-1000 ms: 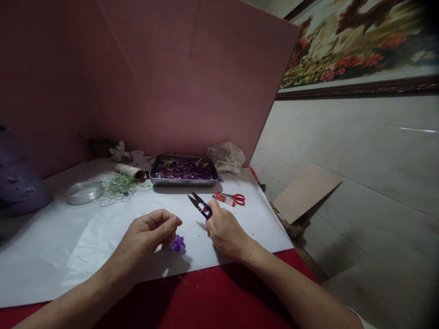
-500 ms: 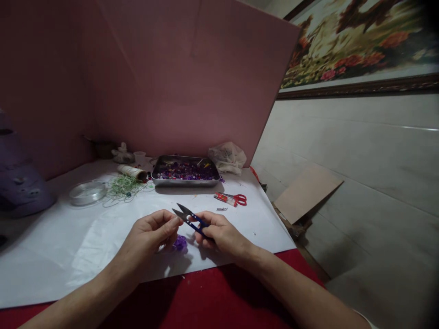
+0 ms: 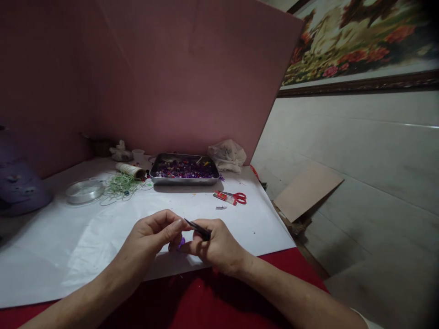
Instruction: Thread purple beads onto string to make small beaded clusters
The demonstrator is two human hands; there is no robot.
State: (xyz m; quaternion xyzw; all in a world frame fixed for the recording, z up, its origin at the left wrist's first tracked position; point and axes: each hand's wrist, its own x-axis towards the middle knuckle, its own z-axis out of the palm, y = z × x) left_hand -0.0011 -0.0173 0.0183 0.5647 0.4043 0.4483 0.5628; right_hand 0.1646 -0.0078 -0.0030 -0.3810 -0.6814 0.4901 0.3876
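Observation:
My right hand [image 3: 219, 244] is closed around dark thread snips [image 3: 200, 230], whose blades point left toward my left fingertips. The blades look nearly together, seen almost edge-on. My left hand [image 3: 154, 235] is closed, thumb and forefinger pinched close to the snips' tips. At its lower fingers is a purple bead cluster [image 3: 181, 242], partly hidden between the two hands. My right fingers reach to the cluster's side. Any thread in the left pinch is too fine to make out.
Behind the hands stands a metal tray [image 3: 185, 181] of mostly purple beads. Red-handled scissors [image 3: 241, 198] and a red lighter [image 3: 225, 197] lie to the right. Green cord [image 3: 123, 183], a cardboard tube [image 3: 130, 170] and a clear spool [image 3: 85, 192] are at left.
The snips have turned from showing their spread blades to nearly edge-on, and look closed up. My right hand has rolled and its fingers have moved left to the bead cluster.

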